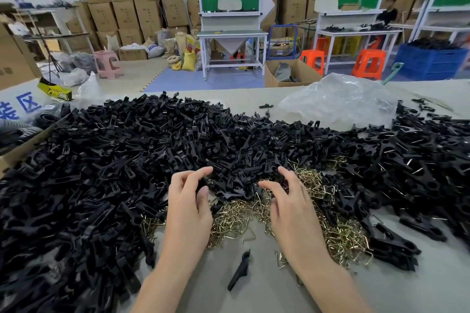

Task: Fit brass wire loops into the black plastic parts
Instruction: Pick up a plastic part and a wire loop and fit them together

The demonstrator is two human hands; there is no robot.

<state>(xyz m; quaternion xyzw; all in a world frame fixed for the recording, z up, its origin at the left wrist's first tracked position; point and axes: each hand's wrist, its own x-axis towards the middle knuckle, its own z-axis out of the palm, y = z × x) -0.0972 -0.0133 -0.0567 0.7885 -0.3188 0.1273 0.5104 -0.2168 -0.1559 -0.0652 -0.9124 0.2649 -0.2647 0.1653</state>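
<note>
Heaps of black plastic parts (127, 147) ringing brass wire loops (234, 218).
Cardboard box (15, 152) at far left, cut off, holds grey things I can't make out. My left hand (189, 201) curls thumb and forefinger close at the pile; pinching or not, I cannot tell. My right hand (290, 206) spreads loose over the loops. Bare table (267, 292) lies nearest me.

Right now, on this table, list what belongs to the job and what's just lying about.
Job: black parts; brass loops.
Lying about: plastic bag; yellow pack; cardboard box.
</note>
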